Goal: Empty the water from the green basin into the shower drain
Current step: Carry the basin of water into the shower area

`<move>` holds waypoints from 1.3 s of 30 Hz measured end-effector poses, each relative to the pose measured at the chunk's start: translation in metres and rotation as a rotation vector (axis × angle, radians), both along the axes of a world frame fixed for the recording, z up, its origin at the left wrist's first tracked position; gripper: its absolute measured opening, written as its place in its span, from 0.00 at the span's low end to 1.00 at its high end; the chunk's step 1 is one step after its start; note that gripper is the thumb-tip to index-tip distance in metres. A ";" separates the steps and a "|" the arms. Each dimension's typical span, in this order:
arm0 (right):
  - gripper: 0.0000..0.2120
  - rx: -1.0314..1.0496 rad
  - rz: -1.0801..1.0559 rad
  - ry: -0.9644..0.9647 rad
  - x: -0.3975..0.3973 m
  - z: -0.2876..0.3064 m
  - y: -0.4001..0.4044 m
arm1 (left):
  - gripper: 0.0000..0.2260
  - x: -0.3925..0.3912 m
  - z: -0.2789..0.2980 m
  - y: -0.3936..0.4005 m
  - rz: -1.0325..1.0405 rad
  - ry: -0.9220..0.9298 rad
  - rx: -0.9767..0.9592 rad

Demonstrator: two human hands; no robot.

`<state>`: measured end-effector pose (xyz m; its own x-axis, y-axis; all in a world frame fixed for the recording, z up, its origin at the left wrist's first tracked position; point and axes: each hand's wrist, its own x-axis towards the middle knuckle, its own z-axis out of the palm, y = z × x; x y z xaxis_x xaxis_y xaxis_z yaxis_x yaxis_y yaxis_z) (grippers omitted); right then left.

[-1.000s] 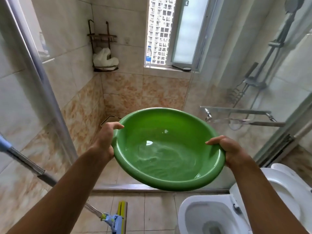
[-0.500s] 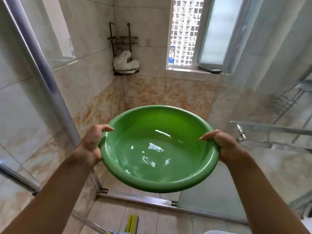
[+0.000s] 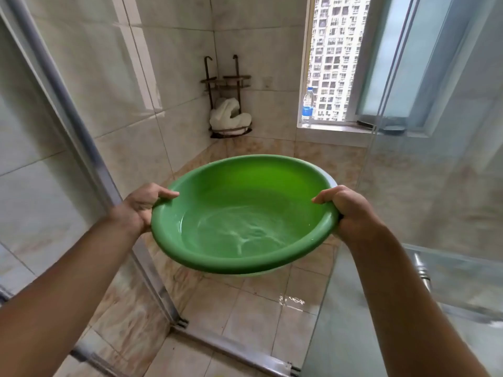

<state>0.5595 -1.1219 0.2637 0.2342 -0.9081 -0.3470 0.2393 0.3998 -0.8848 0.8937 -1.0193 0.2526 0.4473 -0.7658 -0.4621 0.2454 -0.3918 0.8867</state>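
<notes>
A round green basin (image 3: 223,262) with rippling water in its bottom is held level in the air over the shower floor (image 3: 245,317). My left hand (image 3: 141,206) grips its left rim, thumb over the edge. My right hand (image 3: 348,210) grips the right rim the same way. The basin sits just past the metal threshold (image 3: 231,346) of the open shower stall. No drain shows; a wet glint lies on the tiles (image 3: 292,299) below the basin.
A metal door frame post (image 3: 89,159) stands at left and a glass shower panel (image 3: 435,186) with a handle bar (image 3: 422,270) at right. A corner rack with a white cloth (image 3: 230,118) hangs on the far wall. A water bottle (image 3: 307,107) stands on the windowsill.
I have stepped toward the shower, carrying the basin forward over its threshold. The toilet and mop have dropped out of view. Both hands keep their grip.
</notes>
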 end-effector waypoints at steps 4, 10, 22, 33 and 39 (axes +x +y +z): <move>0.20 -0.015 0.003 -0.022 0.003 0.002 -0.018 | 0.12 0.002 0.009 -0.018 0.026 -0.080 0.040; 0.13 -0.038 0.002 0.006 0.018 0.003 -0.038 | 0.11 0.006 0.008 -0.033 0.056 -0.112 0.064; 0.15 -0.068 -0.100 0.103 0.063 -0.013 -0.070 | 0.11 0.035 -0.002 -0.053 0.104 -0.091 0.046; 0.08 -0.016 -0.127 0.116 0.127 -0.052 -0.137 | 0.09 0.107 -0.031 -0.125 0.102 0.001 0.067; 0.10 0.029 -0.095 0.144 0.179 -0.094 -0.229 | 0.10 0.174 -0.080 -0.203 0.172 0.106 0.016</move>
<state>0.7389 -1.3506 0.1693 0.0942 -0.9128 -0.3973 0.1490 0.4076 -0.9009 1.0673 -1.2228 0.1729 0.5191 -0.6745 -0.5249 0.4016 -0.3496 0.8464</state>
